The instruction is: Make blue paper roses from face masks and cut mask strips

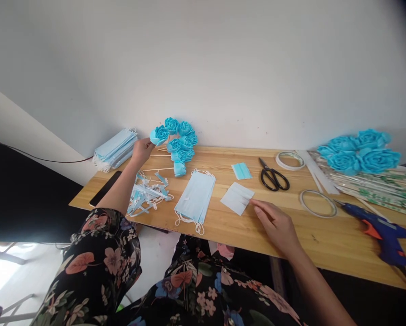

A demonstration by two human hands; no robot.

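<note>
My left hand [142, 151] is stretched to the far left of the wooden table [325, 244] and pinches a blue fabric rose [159, 134] beside a cluster of finished blue roses [181, 144] against the wall. My right hand [276, 224] lies on the table with its fingers stretched out, fingertips touching the edge of a pale cut piece of mask fabric [237, 198]. A small stack of blue face masks [195, 198] lies between the two hands. A small folded blue piece [241, 171] sits further back.
Black scissors [273, 175], two tape rolls [289, 160] [317, 203], a blue glue gun [381, 231], a second bunch of blue roses [359, 151] on patterned sticks, a stack of masks [115, 148], a black phone [105, 188] and cut scraps [146, 194] lie on the table.
</note>
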